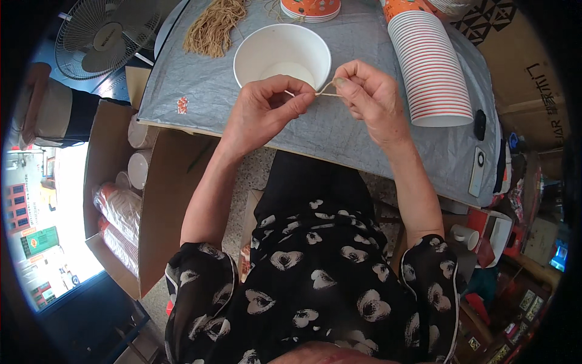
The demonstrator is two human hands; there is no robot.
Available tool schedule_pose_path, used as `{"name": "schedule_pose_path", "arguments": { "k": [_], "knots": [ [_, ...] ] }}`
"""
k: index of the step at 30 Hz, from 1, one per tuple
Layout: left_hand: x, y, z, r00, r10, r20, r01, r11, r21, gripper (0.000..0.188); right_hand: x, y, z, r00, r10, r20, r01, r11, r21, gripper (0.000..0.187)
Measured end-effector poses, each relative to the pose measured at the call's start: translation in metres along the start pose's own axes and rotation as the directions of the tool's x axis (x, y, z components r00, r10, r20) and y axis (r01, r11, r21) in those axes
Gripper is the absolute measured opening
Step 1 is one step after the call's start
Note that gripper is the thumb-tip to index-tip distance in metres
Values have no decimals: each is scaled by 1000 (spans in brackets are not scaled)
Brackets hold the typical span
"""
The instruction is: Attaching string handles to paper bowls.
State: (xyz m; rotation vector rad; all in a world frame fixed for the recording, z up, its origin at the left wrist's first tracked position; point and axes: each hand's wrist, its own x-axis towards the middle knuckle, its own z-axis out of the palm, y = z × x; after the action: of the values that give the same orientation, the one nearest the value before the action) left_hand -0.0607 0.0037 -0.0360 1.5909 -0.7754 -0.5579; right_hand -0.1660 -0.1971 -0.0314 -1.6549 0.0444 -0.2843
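Thumb and fingers of my left hand point(267, 112) are pinched on a thin tan string point(328, 93). My right hand point(373, 100) grips the same string a short way off, so a small length, apparently looped, shows between the two hands. Just beyond them stands a white paper bucket point(248, 51), open side up, its inside showing as bare white. A bundle of similar tan strings point(215, 27) lies at the far left of the table.
A long stack of nested paper buckets point(429, 67) lies on its side at the right, with a phone point(479, 170) nearer the edge. Orange buckets point(310, 8) stand at the back. Grey sheeting point(200, 94) covers the table. Left of it are a cardboard box point(173, 182) of wrapped cups and a fan point(106, 36).
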Motion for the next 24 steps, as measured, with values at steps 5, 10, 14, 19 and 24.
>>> {"name": "schedule_pose_path", "arguments": {
  "k": [5,10,14,19,24],
  "knots": [
    [-4,-10,7,996,73,-48,-75,997,-30,11,2,7,12,977,186,109,-215,849,483,13],
    [-6,-12,11,988,135,-75,-135,991,14,10,3,9,15,962,231,144,-272,816,510,14],
    [-8,-16,13,979,164,-123,-165,986,0,13,3,7,18,959,254,123,-282,860,426,14],
    [-7,-13,17,964,192,-185,-205,977,-52,13,4,5,20,952,279,123,-305,849,431,14],
    [-5,-23,12,934,325,-151,-310,944,112,15,4,5,22,946,296,133,-324,854,408,14]
  ]
}}
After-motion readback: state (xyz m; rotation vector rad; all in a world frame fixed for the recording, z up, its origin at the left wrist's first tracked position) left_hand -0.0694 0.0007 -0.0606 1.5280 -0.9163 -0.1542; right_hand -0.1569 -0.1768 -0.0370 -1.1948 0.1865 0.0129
